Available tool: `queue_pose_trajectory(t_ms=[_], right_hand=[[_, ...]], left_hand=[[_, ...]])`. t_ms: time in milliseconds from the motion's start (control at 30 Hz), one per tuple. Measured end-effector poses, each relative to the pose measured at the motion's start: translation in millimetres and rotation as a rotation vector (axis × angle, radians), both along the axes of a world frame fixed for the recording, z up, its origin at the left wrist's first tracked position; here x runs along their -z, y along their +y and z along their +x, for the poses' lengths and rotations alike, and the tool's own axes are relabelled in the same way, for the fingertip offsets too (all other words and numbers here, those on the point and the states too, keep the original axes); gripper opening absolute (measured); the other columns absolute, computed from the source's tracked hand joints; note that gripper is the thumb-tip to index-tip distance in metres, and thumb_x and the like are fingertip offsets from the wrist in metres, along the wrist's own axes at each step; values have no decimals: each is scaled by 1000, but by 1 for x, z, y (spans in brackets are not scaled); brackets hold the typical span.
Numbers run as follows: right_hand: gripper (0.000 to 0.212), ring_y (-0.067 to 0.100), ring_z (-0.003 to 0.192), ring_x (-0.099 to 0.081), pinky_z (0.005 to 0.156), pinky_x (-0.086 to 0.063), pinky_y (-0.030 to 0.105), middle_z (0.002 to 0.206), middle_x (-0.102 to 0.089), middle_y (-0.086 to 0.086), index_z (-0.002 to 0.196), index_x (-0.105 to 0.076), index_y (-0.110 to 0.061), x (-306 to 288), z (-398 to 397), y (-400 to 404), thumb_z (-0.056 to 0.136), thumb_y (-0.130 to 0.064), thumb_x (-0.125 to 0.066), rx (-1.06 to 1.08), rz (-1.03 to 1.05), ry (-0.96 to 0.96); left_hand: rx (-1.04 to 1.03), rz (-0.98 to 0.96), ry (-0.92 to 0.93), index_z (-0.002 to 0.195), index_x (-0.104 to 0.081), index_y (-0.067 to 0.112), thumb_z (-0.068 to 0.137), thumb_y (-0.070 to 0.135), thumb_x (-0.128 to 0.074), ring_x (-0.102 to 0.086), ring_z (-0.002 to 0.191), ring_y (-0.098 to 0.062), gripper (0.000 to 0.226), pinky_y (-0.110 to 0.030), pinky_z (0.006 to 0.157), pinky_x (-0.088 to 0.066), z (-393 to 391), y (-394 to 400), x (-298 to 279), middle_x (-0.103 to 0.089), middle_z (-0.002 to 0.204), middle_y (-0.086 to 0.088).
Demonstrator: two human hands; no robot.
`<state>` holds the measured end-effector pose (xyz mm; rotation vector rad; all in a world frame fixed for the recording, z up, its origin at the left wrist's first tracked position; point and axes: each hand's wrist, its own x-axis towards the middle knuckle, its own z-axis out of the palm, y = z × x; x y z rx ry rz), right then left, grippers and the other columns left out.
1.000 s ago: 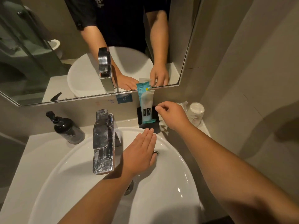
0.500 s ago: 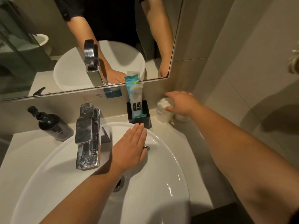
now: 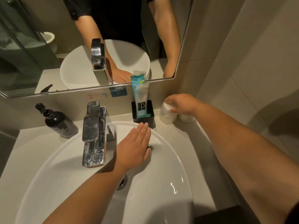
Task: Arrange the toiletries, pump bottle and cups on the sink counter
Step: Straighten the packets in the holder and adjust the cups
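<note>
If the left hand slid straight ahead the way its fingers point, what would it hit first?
Most likely the black holder with the toiletry packets. The left hand lies flat on the basin rim, fingertips just short of the holder's front, though the exact gap is unclear.

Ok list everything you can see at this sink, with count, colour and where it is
Pump bottle: one, black, counter left of faucet.
Faucet: one, chrome, over the basin.
Basin: one, white, centre.
Holder: one, black, behind the basin.
Sachets: several, teal and white, upright in holder.
Cups: two, white, right rear corner.
Mirror: one, on wall.
Left hand: flat, on basin rim.
Right hand: on the nearer cup.
</note>
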<state>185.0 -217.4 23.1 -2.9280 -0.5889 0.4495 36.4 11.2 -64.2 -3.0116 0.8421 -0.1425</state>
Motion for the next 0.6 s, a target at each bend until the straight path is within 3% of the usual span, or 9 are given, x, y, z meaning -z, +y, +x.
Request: queue_pose_trajectory(t_ms=[200, 333, 433, 600], right_hand=[[62, 21, 128, -49, 106, -39, 37, 142, -52, -3, 138, -48, -24, 0, 0, -7, 81, -30, -71, 28, 111, 3], [46, 28, 122, -55, 101, -43, 36, 131, -61, 10, 127, -59, -14, -5, -10, -36, 85, -30, -67, 227, 282, -225], [32, 37, 104, -60, 83, -48, 38, 113, -66, 18, 111, -65, -10, 1, -18, -51, 88, -30, -58, 403, 175, -321], [32, 37, 103, -59, 75, -42, 35, 111, -63, 18, 107, -60, -8, 8, -13, -48, 89, -34, -57, 356, -33, -135]], left_hand=[[4, 14, 8, 142, -36, -3, 96, 41, -32, -32, 139, -38, 63, -50, 110, -35, 0, 1, 1, -35, 148, -24], [3, 16, 9, 142, -35, -3, 97, 41, -30, -32, 139, -38, 63, -50, 111, -33, 0, 1, 0, -36, 148, -24], [1, 15, 2, 141, -37, -3, 97, 42, -30, -34, 138, -38, 63, -50, 111, -32, 0, 1, -1, -37, 147, -24], [-2, 32, 3, 142, -35, -2, 97, 43, -25, -32, 139, -37, 65, -49, 113, -29, -1, 1, -2, -36, 149, -23]])
